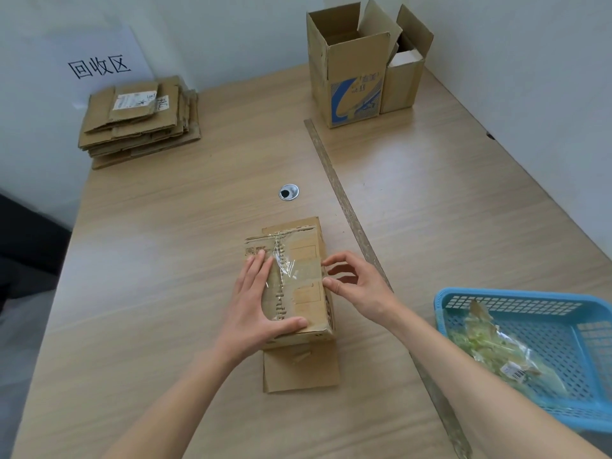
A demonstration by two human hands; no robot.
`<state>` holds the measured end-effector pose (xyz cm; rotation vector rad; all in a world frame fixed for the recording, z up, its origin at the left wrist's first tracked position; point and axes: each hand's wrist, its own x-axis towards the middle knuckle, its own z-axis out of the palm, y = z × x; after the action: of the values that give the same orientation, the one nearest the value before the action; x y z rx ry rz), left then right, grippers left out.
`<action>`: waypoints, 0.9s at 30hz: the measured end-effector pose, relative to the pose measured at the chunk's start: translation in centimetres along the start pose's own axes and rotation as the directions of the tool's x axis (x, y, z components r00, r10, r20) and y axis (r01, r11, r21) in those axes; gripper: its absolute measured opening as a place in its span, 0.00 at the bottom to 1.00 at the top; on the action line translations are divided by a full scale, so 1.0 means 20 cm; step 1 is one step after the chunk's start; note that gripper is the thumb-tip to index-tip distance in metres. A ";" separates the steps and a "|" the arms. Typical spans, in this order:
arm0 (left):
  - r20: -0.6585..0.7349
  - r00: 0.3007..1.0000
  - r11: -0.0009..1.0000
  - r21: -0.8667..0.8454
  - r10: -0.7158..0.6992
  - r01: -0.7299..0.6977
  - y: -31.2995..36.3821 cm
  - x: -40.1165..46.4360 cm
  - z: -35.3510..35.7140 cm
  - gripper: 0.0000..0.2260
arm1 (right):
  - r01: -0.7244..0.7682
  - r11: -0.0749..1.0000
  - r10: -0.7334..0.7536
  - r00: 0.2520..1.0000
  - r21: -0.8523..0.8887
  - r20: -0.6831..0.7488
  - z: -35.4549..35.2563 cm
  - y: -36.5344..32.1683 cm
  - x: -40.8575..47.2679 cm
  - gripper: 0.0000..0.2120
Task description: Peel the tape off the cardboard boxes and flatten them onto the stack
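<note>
Left hand (261,303) lies flat and open, pressing the taped box (294,283) at table centre, its long axis running away from the person, while the right hand (351,286), fingers curled, picks at the tape (284,266) along the right edge.

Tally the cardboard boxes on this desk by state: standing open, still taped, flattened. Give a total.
Standing open: 2, the large box and the narrow box beside it.
Still taped: 1, the taped box under both hands.
Flattened: one stack; its pieces cannot be counted.
Total: 3 boxes plus the stack.
</note>
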<state>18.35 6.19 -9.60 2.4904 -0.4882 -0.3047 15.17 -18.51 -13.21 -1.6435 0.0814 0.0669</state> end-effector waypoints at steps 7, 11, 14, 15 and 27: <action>-0.050 0.999 0.998 0.066 0.016 -0.013 0.04 0.00 0.05 0.57 | -0.078 0.987 0.078 0.997 -0.141 -0.001 -0.07 0.09 -0.02 0.22; -0.061 0.998 0.997 0.078 0.018 -0.013 0.04 0.01 0.06 0.56 | -0.088 0.965 0.111 0.991 -0.248 0.077 -0.04 0.18 -0.04 0.31; -0.071 0.997 0.997 0.075 0.017 -0.011 0.03 0.01 0.06 0.56 | -0.091 0.990 0.099 0.992 -0.111 0.076 0.03 0.17 -0.01 0.31; -0.076 0.997 0.997 0.071 0.016 -0.010 0.02 0.01 0.06 0.56 | -0.085 0.993 0.088 0.995 -0.085 0.036 0.05 0.17 -0.01 0.30; -0.120 0.993 0.998 0.056 0.003 0.004 0.03 0.01 0.06 0.51 | -0.015 0.988 -0.003 0.993 -0.155 -0.115 0.03 0.13 -0.03 0.19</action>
<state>18.05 5.07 -10.29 2.5458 -0.4521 -0.1425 14.37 -18.05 -15.81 -1.8024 0.1723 -0.0172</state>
